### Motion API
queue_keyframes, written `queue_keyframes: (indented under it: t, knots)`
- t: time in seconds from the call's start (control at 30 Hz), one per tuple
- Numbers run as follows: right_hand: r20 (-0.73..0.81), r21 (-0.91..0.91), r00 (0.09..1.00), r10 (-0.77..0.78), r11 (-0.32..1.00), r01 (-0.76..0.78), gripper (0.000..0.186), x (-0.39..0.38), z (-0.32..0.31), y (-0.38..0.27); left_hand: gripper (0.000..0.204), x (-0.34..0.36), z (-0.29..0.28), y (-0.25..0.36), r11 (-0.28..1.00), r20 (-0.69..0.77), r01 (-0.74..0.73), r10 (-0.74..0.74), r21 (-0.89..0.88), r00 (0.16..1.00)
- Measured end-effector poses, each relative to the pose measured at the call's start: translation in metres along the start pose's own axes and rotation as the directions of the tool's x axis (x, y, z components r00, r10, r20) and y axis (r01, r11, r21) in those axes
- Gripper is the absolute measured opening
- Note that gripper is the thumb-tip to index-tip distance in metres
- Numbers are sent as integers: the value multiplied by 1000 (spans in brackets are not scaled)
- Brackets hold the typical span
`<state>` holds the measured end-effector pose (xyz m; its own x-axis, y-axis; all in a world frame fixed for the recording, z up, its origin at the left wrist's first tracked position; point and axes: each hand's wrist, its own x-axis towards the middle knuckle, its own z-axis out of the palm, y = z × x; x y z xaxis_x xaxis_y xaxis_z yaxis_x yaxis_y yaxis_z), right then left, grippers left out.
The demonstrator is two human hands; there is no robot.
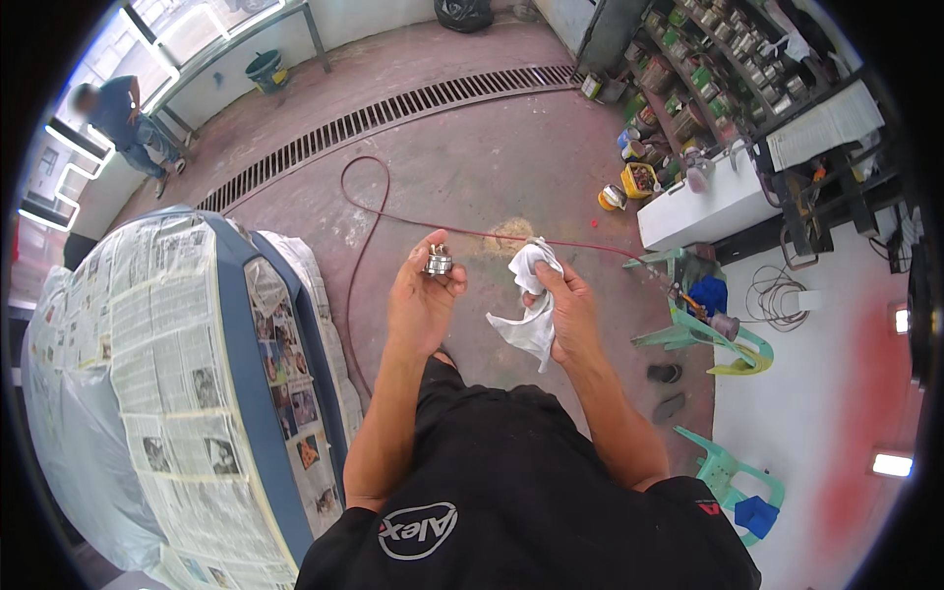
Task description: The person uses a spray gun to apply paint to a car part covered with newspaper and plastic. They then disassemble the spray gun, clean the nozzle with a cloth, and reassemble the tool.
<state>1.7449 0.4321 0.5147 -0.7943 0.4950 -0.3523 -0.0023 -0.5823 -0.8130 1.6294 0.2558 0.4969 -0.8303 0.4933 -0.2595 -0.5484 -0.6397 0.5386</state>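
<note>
In front of my body, my left hand [425, 300] is raised with the fingers closed round a small silver metal fitting [438, 262]. The fitting has a ribbed round collar and brassy bits at its top; its exact kind does not show. To the right, my right hand [572, 313] pinches a crumpled white cloth [532, 334] between thumb and fingers. One end of the cloth hangs down below the hand. A gap separates the fitting from the cloth.
At my left stands a car body [231, 285] masked with newspaper. A red hose [379, 211] loops over the floor toward green plastic chairs [723, 467] at the right. Shelves of paint cans [703, 84] stand far right. A person [123, 118] is at the far left.
</note>
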Motion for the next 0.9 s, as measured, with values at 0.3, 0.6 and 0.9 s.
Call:
queue_keyframes:
  t: [0.3,0.6,0.9]
  knots:
    - [-133,-47,989,-67,997,61,29,136,114,-26,48,147,-20,124,992,276,128,-126,12,953]
    - [38,-10,995,-95,995,95,41,307,201,-65,44,308,23,183,994,12,90,-89,-58,996]
    - [543,-511,752,-374,563,649,68,522,301,-85,48,523,101,230,992,-66,-5,14,129,998]
